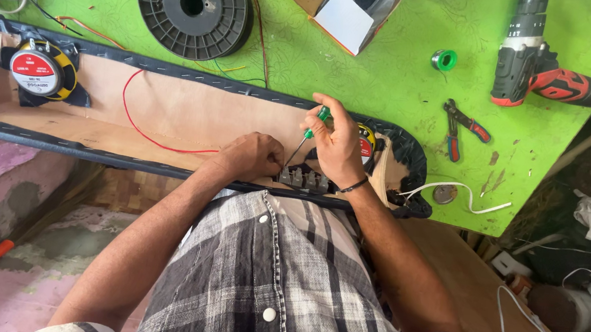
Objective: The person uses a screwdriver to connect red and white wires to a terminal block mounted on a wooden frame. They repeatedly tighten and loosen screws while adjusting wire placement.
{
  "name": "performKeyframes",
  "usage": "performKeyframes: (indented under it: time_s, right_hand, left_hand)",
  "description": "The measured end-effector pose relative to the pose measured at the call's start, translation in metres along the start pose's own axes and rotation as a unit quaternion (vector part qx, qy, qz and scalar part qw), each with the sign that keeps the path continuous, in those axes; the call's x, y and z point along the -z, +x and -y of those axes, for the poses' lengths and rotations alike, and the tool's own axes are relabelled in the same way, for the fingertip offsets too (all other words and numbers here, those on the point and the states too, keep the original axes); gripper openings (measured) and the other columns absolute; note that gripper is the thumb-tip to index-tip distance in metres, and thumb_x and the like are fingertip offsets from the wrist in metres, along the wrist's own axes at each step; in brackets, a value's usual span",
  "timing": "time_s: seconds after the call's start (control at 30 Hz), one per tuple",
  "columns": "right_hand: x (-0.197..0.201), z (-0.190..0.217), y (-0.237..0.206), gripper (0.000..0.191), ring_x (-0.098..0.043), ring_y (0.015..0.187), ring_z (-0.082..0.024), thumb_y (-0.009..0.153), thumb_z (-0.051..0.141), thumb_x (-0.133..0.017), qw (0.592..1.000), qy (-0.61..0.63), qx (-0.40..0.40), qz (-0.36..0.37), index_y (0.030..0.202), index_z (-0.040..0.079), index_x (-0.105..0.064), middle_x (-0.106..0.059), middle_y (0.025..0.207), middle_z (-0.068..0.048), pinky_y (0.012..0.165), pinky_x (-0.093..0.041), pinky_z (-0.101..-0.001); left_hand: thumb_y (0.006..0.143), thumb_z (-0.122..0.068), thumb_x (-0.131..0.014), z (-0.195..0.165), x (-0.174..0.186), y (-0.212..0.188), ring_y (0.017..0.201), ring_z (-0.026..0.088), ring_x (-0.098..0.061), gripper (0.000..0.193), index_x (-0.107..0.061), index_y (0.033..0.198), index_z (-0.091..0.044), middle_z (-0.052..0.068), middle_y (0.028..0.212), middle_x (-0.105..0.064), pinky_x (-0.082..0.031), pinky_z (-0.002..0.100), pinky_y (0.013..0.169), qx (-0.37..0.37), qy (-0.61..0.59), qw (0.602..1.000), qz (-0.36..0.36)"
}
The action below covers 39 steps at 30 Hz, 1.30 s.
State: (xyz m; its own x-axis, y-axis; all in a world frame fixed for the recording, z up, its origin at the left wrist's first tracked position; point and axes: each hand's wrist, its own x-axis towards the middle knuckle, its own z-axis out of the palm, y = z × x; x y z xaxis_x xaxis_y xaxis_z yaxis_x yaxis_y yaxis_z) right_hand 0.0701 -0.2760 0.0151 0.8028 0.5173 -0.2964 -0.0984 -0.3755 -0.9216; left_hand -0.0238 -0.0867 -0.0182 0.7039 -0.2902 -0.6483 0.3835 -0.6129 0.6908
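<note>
Screwdriver work is the step in hand, judged from the head view: the right hand has its grip clamped on the green-handled tool, tip down at the terminal block inside the long speaker panel, while the left hand closes its grip just beside the tip, steadying the block. Next calls for a steady tip on the screw; a red wire trails left of the grip, and pliers and a drill lie well off to the right on the green desk.

Both forearms bare, extended forward and converging toward centre. Left hand curled into a loose fist, knuckles up, wrist slightly bent. Right hand just beside it, fingers pinched closed in a grip, thumb on top, palm turned left. Dark band on right wrist. Elbows bent, tucked near torso.
</note>
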Motion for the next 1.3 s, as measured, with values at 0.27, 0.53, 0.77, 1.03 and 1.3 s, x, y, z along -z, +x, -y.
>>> performKeyframes:
  time_s: [0.27,0.53,0.77,1.03,1.3]
  right_hand:
    - [0.000,-0.009,0.010,0.036,-0.077,0.091,-0.019,0.107,0.018,-0.059,0.999,0.004,-0.018,0.029,0.136,-0.002,-0.054,-0.067,0.104,-0.010,0.078,-0.061,-0.0309]
    - [0.011,-0.027,0.034,0.039,-0.071,0.111,-0.016,0.106,0.009,-0.055,0.899,0.370,-0.165,0.167,0.143,-0.002,-0.053,-0.067,0.131,-0.008,0.096,-0.059,-0.0310]
    - [0.000,-0.032,0.033,0.039,-0.073,0.090,-0.018,0.100,0.011,-0.066,0.985,0.061,-0.136,0.081,0.136,-0.001,-0.060,-0.074,0.109,-0.015,0.079,-0.063,-0.0311]
    - [-0.003,-0.038,0.033,0.037,-0.073,0.093,-0.016,0.103,0.021,-0.065,0.988,0.128,-0.076,0.047,0.133,-0.002,-0.064,-0.074,0.115,-0.010,0.083,-0.062,-0.0320]
    - [-0.022,-0.033,0.028,0.039,-0.073,0.094,-0.012,0.102,0.032,-0.061,0.974,0.208,-0.094,-0.012,0.127,0.003,-0.065,-0.073,0.112,-0.007,0.076,-0.059,-0.0261]
  left_hand:
    - [0.080,-0.023,-0.071,0.003,-0.001,0.002,0.084,0.029,-0.074,0.013,-0.078,0.089,-0.016,0.009,0.087,-0.077,-0.058,0.042,0.081,-0.013,-0.011,1.000,0.006]
    - [0.080,-0.025,-0.073,0.008,-0.004,0.004,0.086,0.029,-0.074,0.014,-0.078,0.089,-0.016,0.009,0.089,-0.077,-0.058,0.042,0.081,-0.032,-0.007,0.999,-0.006]
    - [0.079,-0.025,-0.072,0.008,-0.004,0.003,0.086,0.029,-0.074,0.015,-0.078,0.089,-0.015,0.010,0.089,-0.077,-0.058,0.042,0.081,-0.016,-0.016,1.000,0.002]
    - [0.078,-0.024,-0.072,0.008,-0.003,0.003,0.085,0.029,-0.074,0.015,-0.078,0.088,-0.015,0.010,0.088,-0.076,-0.058,0.042,0.081,-0.012,-0.020,1.000,-0.006]
    - [0.077,-0.023,-0.073,0.010,-0.006,0.005,0.086,0.028,-0.074,0.014,-0.077,0.088,-0.015,0.009,0.089,-0.077,-0.058,0.042,0.081,-0.014,-0.018,1.000,0.002]
